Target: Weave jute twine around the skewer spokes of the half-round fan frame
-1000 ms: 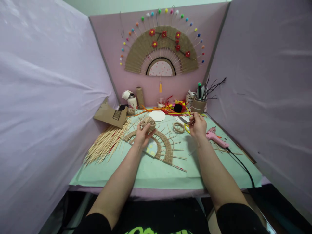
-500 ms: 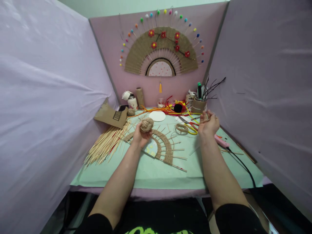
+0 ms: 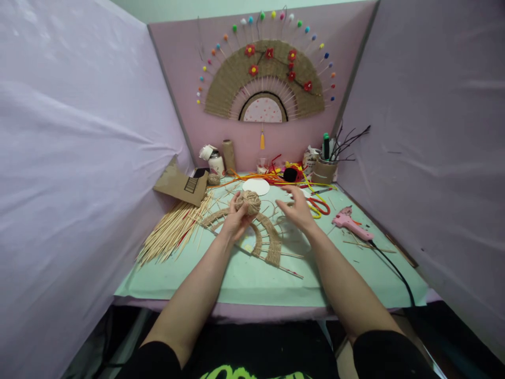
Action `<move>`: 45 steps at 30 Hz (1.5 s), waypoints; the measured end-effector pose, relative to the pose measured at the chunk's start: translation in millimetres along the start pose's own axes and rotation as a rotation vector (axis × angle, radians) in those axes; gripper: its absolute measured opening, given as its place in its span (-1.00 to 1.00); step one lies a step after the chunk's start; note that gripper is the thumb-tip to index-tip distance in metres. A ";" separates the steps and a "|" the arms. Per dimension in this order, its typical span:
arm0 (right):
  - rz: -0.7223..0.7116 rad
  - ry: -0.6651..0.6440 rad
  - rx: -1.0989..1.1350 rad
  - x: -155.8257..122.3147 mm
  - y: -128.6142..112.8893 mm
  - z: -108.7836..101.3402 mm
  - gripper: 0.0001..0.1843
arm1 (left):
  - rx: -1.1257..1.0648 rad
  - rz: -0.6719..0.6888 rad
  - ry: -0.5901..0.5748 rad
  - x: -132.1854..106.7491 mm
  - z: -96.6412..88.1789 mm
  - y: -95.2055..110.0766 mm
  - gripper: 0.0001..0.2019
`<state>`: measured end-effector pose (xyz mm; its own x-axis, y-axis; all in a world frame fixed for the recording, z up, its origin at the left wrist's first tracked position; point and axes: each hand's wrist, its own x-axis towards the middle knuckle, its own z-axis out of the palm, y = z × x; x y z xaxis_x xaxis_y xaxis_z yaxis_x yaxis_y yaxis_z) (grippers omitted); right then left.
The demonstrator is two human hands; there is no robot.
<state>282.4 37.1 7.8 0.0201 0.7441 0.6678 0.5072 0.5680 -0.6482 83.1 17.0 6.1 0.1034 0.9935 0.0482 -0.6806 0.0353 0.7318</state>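
My left hand [image 3: 235, 225] grips a ball of jute twine [image 3: 248, 202] and holds it above the table. Beside it, my right hand [image 3: 296, 210] has its fingers spread and curved toward the ball, a short gap away; I see nothing held in it. Under my left hand lies a half-round fan frame of sticks [image 3: 272, 247], with bands of twine woven through it and a pale patterned half-circle [image 3: 248, 243] at its centre. The left hand and the ball hide part of the frame. Red-handled scissors [image 3: 319, 205] lie just beyond my right hand.
A pile of thin sticks [image 3: 169, 237] and a cardboard piece [image 3: 185, 184] lie at the left. At the right is a pink glue gun [image 3: 353, 223] with a black cord. Jars, pipe cleaners [image 3: 272, 180] and a can of twigs [image 3: 324, 171] line the back, below a finished fan [image 3: 229, 89].
My right hand has come left and closer to the twine ball, its fingers spreading. My left hand with the ball has shifted slightly right. The glue gun and scissors are less covered.
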 end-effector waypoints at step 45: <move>-0.054 -0.148 0.158 -17.9 -19.4 23.0 -0.71 | 0.898 0.611 -0.083 -14.7 8.3 -14.1 -0.38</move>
<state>252.4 20.9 0.0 -0.1362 0.7480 0.6496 0.3625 0.6479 -0.6700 97.2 1.0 0.7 -0.0006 0.8047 0.5936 0.1409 -0.5877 0.7967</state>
